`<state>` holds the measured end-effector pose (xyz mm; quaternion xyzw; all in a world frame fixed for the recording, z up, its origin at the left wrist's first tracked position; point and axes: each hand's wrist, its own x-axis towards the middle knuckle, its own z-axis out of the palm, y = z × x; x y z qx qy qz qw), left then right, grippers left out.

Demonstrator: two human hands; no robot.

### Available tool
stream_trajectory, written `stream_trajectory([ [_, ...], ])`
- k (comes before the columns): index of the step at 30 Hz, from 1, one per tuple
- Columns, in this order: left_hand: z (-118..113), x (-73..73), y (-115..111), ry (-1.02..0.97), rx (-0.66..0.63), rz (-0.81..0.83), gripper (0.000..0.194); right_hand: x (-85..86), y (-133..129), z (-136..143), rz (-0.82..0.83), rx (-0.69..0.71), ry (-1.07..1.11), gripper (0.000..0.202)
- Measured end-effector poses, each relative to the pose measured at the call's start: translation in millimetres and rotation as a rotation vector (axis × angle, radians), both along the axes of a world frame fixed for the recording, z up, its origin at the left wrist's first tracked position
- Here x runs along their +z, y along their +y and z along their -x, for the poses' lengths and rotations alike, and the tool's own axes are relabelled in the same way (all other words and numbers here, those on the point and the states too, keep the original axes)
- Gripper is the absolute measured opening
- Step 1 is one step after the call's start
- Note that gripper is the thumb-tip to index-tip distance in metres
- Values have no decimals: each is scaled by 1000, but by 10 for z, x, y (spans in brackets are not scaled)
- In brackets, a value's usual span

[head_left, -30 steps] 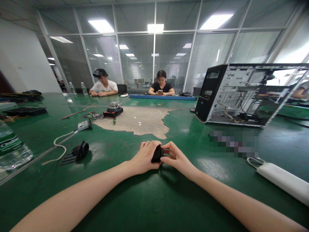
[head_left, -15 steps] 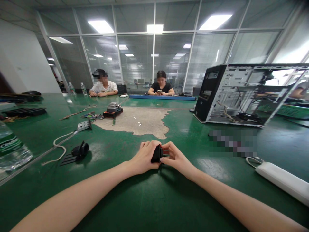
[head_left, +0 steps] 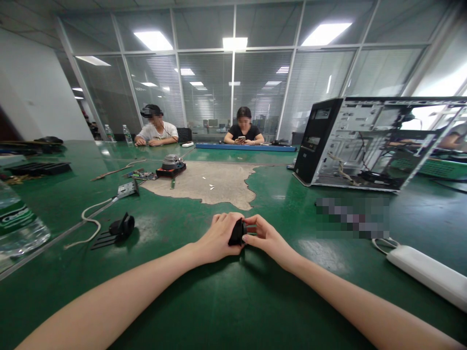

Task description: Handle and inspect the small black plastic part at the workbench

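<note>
A small black part (head_left: 237,233) is held between my two hands above the green table (head_left: 219,301), near the middle of the view. My left hand (head_left: 221,236) wraps round its left side, fingers closed. My right hand (head_left: 263,236) pinches its right edge between thumb and fingers. The palms and fingers hide much of the part, so its full shape cannot be made out. To the left on the table lies another black part (head_left: 122,227) with long thin prongs.
An open computer case (head_left: 317,141) stands at the right, near a white power strip (head_left: 426,272). A water bottle (head_left: 20,221) is at far left. A metal bracket with cable (head_left: 127,189) and a heatsink-like unit (head_left: 171,166) lie left. Two people sit across the table.
</note>
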<state>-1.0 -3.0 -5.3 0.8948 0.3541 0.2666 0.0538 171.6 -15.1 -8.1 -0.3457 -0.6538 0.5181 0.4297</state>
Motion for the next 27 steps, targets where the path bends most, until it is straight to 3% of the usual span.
stream_trajectory([
  [8, -10, -16, 2, -4, 12, -11, 52, -11, -4, 4, -20, -39, 11, 23],
  [12, -8, -12, 2, -5, 8, -3, 54, -14, 7, 4, -3, -60, -20, 30],
  [18, 3, -5, -3, 0, 4, 3, 55, 26, -33, 2, -9, 14, 19, 32],
  [27, -3, -12, 0, -2, 9, -3, 53, -17, 7, 4, -2, -56, -12, 29],
])
